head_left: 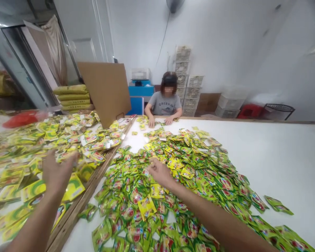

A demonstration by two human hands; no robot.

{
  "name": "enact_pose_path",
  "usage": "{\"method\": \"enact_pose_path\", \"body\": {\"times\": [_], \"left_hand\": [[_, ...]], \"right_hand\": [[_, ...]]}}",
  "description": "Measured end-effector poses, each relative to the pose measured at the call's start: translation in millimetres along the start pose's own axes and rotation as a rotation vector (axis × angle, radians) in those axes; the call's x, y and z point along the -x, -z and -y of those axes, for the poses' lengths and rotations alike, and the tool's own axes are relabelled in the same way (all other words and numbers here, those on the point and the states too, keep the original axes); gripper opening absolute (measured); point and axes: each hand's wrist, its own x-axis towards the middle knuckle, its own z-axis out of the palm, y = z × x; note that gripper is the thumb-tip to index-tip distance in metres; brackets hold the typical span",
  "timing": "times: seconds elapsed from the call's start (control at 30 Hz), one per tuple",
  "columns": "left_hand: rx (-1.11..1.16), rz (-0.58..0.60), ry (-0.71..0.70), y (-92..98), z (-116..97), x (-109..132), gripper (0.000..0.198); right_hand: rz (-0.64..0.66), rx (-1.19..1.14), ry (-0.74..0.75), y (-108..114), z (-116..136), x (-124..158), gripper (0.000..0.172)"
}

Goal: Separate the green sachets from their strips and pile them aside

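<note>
White-walled room; a white desk carried a heap of green sachets. The right hand lay on the heap, fingers curled; whether they gripped a sachet could not be told. The left hand, blurred, fingers spread and empty, hovered over a wooden-edged tray full of yellow sachets. Sorting seemed in hand; a clean pick would call for pinching one sachet. Stacked crates: contents unclear.

The bare left forearm extends forward. The left hand, blurred, is palm down with fingers spread. The bare right forearm angles in from the lower right. The right hand is knuckles up, fingers curled under, grip unclear.
</note>
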Motion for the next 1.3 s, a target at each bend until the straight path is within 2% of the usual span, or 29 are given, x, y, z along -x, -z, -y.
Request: {"method": "enact_pose_path", "body": {"times": [0.03, 0.07, 0.1, 0.17, 0.23, 0.3, 0.33, 0.43, 0.53, 0.6, 0.67, 0.77, 0.83, 1.03, 1.1, 1.17, 1.23, 1.3], "left_hand": [[-0.085, -0.045, -0.037, -5.7, -4.2, -8.0, 0.070], [-0.121, -0.025, -0.070, -15.3, -7.4, -6.6, 0.067], [-0.109, 0.051, -0.131, -28.7, -8.8, 3.2, 0.062], [-0.067, 0.239, -0.297, -64.0, -6.3, 41.6, 0.055], [-0.081, 0.402, -0.463, -101.8, 1.2, 89.2, 0.055], [-0.172, 0.535, -0.485, -131.4, 8.7, 129.2, 0.060], [-0.219, 0.558, -0.482, -141.1, 11.2, 143.2, 0.062], [-0.316, 0.559, -0.472, -151.8, 13.4, 160.7, 0.062], [-0.355, 0.564, -0.464, -149.7, 12.9, 158.3, 0.059], [-0.363, 0.569, -0.463, -148.4, 13.8, 156.0, 0.058], [-0.354, 0.569, -0.475, -147.9, 15.8, 155.5, 0.056], [-0.336, 0.576, -0.488, -146.9, 17.9, 156.3, 0.055], [-0.328, 0.581, -0.486, -145.6, 18.2, 156.9, 0.055], [-0.233, 0.570, -0.450, -144.5, 20.7, 156.4, 0.050], [-0.140, 0.541, -0.431, -143.0, 19.5, 155.7, 0.049], [0.001, 0.483, -0.414, -137.1, 12.6, 156.6, 0.047], [0.171, 0.471, -0.381, -125.5, -1.8, 161.6, 0.042], [0.368, 0.603, -0.236, -110.3, -21.3, 171.5, 0.038]], "right_hand": [[-0.045, 0.124, 0.025, 2.4, -3.5, -21.9, 0.031], [-0.079, 0.260, 0.048, 2.6, -6.5, -44.2, 0.033], [-0.096, 0.394, 0.066, 0.4, -8.8, -65.8, 0.035], [-0.090, 0.602, 0.070, -10.3, -12.8, -104.6, 0.036], [-0.056, 0.701, 0.052, -26.0, -18.6, -134.9, 0.035], [-0.025, 0.732, 0.020, -40.5, -27.7, -157.3, 0.038], [-0.015, 0.748, -0.002, -45.5, -33.2, -166.4, 0.041], [0.096, 0.802, -0.174, -48.1, -47.9, -189.0, 0.051], [0.289, 0.837, -0.395, -37.7, -54.0, -204.6, 0.065], [0.310, 0.835, -0.447, -30.4, -53.7, -208.3, 0.076], [0.212, 0.806, -0.437, -25.5, -51.8, -205.6, 0.077], [0.038, 0.754, -0.372, -19.1, -48.8, -191.6, 0.059], [-0.027, 0.723, -0.323, -10.6, -48.5, -178.5, 0.052], [-0.239, 0.540, -0.210, 42.6, -65.2, -132.7, 0.041], [-0.357, 0.357, -0.181, 59.4, -70.8, -114.0, 0.038], [-0.462, 0.016, -0.122, 68.5, -70.5, -90.6, 0.035], [-0.467, -0.347, -0.044, 67.5, -62.7, -61.7, 0.033], [-0.386, -0.561, 0.004, 57.2, -49.0, -28.2, 0.036]]}}
